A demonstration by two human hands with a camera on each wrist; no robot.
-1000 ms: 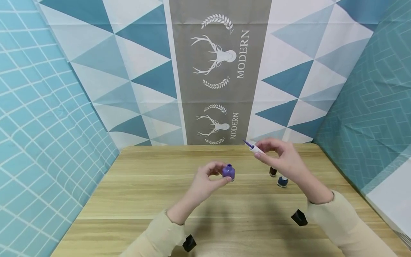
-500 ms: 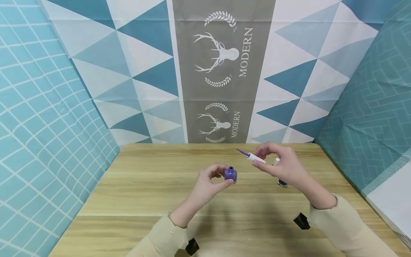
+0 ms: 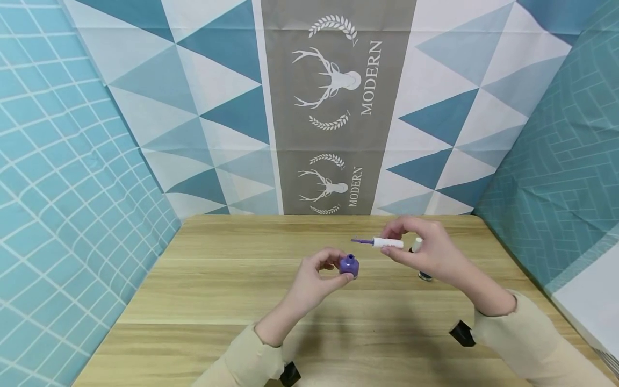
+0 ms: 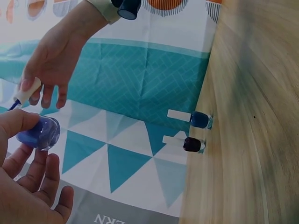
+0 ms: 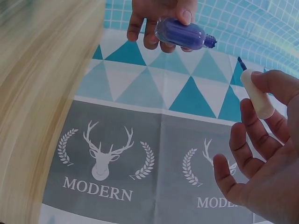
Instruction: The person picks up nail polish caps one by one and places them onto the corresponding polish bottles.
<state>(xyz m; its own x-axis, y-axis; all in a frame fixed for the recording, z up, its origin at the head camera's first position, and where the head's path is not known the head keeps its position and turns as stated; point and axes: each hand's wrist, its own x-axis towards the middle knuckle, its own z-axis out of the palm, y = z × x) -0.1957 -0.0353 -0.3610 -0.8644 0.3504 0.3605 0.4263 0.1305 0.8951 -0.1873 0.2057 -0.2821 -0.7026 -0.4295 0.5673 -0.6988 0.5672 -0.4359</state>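
A small purple nail polish bottle (image 3: pixel 349 266), uncapped with its neck up, is pinched between thumb and fingers of my left hand (image 3: pixel 314 277) above the table. My right hand (image 3: pixel 425 244) pinches the white brush cap (image 3: pixel 388 243), to the right of the bottle and a little higher. From the cap a purple-coated brush (image 3: pixel 361 241) points left, lying nearly level and apart from the bottle's neck. In the right wrist view the bottle (image 5: pixel 182 35) shows its bare threaded neck, with the brush tip (image 5: pixel 241 63) close by.
Two capped nail polish bottles stand on the wooden table (image 3: pixel 217 301) beyond my right hand: a dark blue one (image 4: pixel 200 120) and a very dark one (image 4: pixel 192 144). Patterned cloth (image 3: pixel 227 107) hangs behind and along both sides.
The brush has swung from pointing up and left to nearly level, and has come lower toward the bottle. My left hand holding the bottle has shifted slightly right and down in the head view.
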